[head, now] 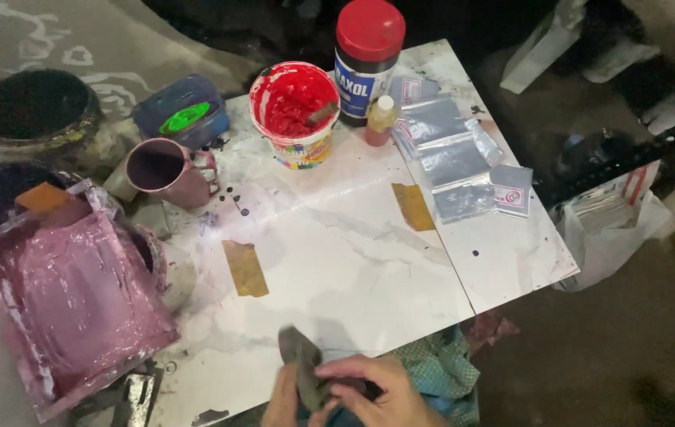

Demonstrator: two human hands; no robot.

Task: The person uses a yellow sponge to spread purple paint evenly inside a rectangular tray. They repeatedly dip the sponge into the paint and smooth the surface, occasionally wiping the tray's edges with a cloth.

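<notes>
At the bottom edge of the head view, my left hand [280, 399] and my right hand [375, 394] both grip a dark grey rag [304, 362], held over the near edge of a white marble-patterned board [337, 261]. The rag stands partly upright between my fingers. Beneath my hands lies a green checked cloth [440, 372]. Two strips of brown tape [245, 269] are stuck on the board in front of my hands.
A white bucket of red paint [294, 111], a red-lidded jar [367, 59], a small bottle [381, 120] and several silvery pouches [452, 158] stand at the far side. A pink mug [165, 170], blue box [182, 115] and pink-smeared frame [76, 300] sit left.
</notes>
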